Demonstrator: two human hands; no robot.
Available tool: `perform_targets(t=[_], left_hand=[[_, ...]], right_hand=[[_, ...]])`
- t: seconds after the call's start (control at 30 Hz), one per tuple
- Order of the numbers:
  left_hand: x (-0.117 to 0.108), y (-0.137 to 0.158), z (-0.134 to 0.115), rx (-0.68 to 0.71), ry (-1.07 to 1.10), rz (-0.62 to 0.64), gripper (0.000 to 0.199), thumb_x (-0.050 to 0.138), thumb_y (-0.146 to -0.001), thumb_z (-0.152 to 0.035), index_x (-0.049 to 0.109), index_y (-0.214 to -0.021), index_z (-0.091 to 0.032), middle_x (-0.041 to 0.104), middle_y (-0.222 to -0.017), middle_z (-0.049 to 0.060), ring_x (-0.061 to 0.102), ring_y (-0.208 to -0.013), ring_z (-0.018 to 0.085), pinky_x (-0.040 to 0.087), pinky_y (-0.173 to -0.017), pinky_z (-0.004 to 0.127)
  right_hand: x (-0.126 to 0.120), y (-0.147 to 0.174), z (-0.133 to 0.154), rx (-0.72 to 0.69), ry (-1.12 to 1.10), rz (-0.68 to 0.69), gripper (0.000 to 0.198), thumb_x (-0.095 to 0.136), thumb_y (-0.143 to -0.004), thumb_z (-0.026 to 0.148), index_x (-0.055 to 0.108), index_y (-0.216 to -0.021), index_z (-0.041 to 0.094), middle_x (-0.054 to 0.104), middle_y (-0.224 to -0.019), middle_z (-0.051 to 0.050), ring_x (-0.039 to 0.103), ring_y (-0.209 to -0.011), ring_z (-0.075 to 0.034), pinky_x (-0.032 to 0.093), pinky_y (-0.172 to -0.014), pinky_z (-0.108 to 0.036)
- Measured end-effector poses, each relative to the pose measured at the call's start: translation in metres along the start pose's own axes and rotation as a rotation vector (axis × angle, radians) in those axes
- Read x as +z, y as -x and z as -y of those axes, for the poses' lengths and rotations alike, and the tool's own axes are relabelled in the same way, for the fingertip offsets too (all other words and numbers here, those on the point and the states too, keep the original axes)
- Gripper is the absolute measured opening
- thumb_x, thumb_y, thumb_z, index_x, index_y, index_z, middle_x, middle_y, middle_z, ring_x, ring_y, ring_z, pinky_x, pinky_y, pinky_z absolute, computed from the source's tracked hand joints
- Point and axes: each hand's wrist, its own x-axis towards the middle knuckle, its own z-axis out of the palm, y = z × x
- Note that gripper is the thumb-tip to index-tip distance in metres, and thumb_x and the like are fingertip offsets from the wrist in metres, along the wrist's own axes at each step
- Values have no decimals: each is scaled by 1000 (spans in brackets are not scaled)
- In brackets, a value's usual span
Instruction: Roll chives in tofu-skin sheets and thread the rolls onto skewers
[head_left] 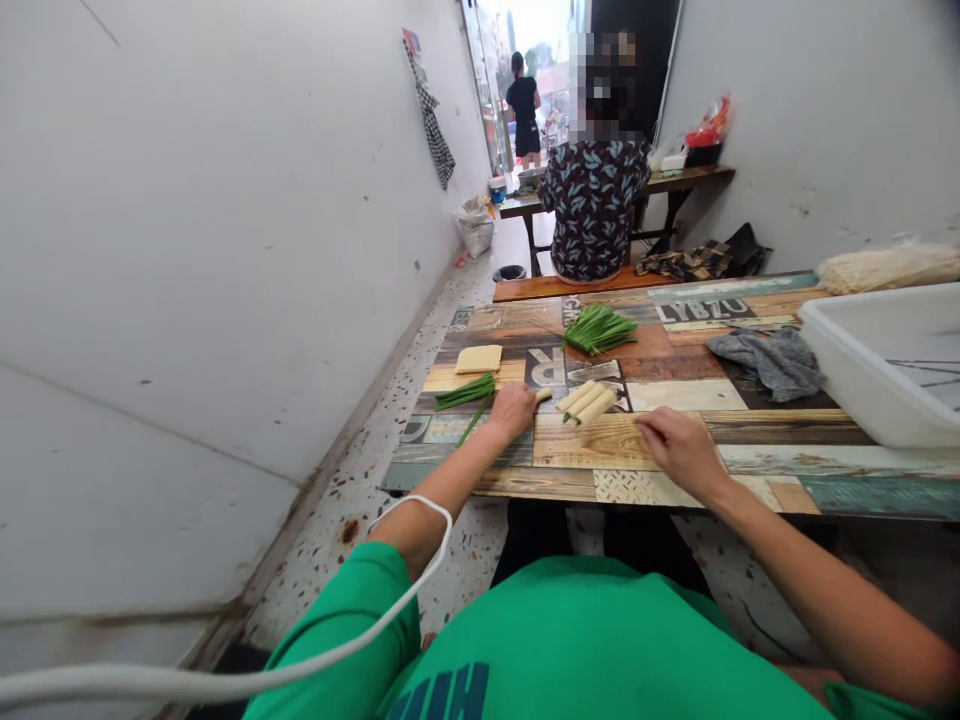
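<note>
My left hand [514,412] is closed around a tofu-skin roll [544,395], whose pale end sticks out past the fingers. To its right several finished-looking tofu-skin rolls [586,401] lie side by side, green showing at their ends. My right hand [679,445] is over the table's near part, fingers pinched together; anything between them is too small to make out. Left of my left hand lie cut chives [465,391], with a few loose stalks by the wrist. Behind them is a stack of pale yellow tofu-skin sheets [478,359]. A larger chive pile [598,329] sits farther back.
A white tub [885,370] with thin sticks inside stands at the right, beside a grey cloth [766,362]. Behind it lies a bag of pale sticks [889,268]. A person in a patterned top [596,210] sits ahead on a bench. A white cable crosses my left arm.
</note>
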Motion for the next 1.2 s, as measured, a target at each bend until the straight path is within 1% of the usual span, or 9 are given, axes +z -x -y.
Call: perform_targets(t=[0.07, 0.13, 0.23, 0.43, 0.63, 0.8, 1.0, 1.2], left_hand=[[-2, 0, -1, -4, -15, 22, 36, 45, -97, -30, 73, -83, -12, 66, -85, 14, 59, -84, 22, 42, -76, 33], [-4, -1, -1, -2, -32, 47, 38, 44, -98, -30, 74, -85, -12, 66, -86, 14, 59, -84, 22, 43, -76, 32], [-7, -2, -2, -4, -37, 61, 40, 42, -98, -31, 74, -86, -10, 67, -87, 16, 60, -85, 22, 43, -75, 31], [-8, -2, -3, 6, -13, 68, 39, 43, -97, -27, 75, -85, -9, 68, -87, 18, 62, -85, 24, 43, -75, 32], [-6, -2, -2, 3, 5, 54, 41, 42, -98, -28, 75, -83, -9, 67, -85, 17, 61, -83, 24, 43, -73, 32], [-5, -3, -1, 24, 5, 54, 40, 42, -97, -28, 74, -83, -11, 67, -84, 16, 61, -81, 22, 44, -74, 31], [-6, -2, 0, 33, 18, 49, 38, 43, -96, -26, 74, -83, -9, 68, -85, 16, 61, -81, 22, 44, -75, 31], [-3, -3, 1, 20, 52, 24, 38, 45, -96, -26, 75, -80, -9, 68, -83, 16, 62, -81, 22, 44, -75, 31]], right_hand=[[22, 2, 11, 10, -16, 55, 26, 42, -93, 24, 66, -86, 18, 65, -80, -8, 61, -75, -19, 47, -71, -30], [39, 5, 15, 30, 17, 76, 26, 43, -92, 22, 67, -84, 16, 64, -79, -8, 61, -76, -20, 46, -70, -30], [53, 7, 17, 48, 77, 96, 27, 43, -92, 21, 68, -82, 16, 63, -78, -8, 60, -76, -20, 44, -70, -29], [55, 6, 22, 79, 122, 105, 25, 45, -92, 19, 69, -83, 16, 65, -80, -8, 60, -78, -19, 42, -70, -27], [57, 4, 26, 122, 165, 124, 25, 46, -92, 19, 69, -82, 16, 64, -80, -7, 60, -79, -19, 41, -70, -27], [56, 2, 28, 114, 152, 150, 27, 46, -92, 19, 69, -80, 17, 64, -79, -7, 59, -79, -19, 41, -70, -27], [59, 6, 23, 95, 142, 109, 27, 44, -92, 19, 70, -83, 17, 64, -78, -7, 60, -78, -19, 42, -70, -27], [56, 11, 21, 74, 132, 67, 26, 45, -93, 21, 70, -85, 16, 66, -81, -7, 60, -78, -19, 43, -70, -28]])
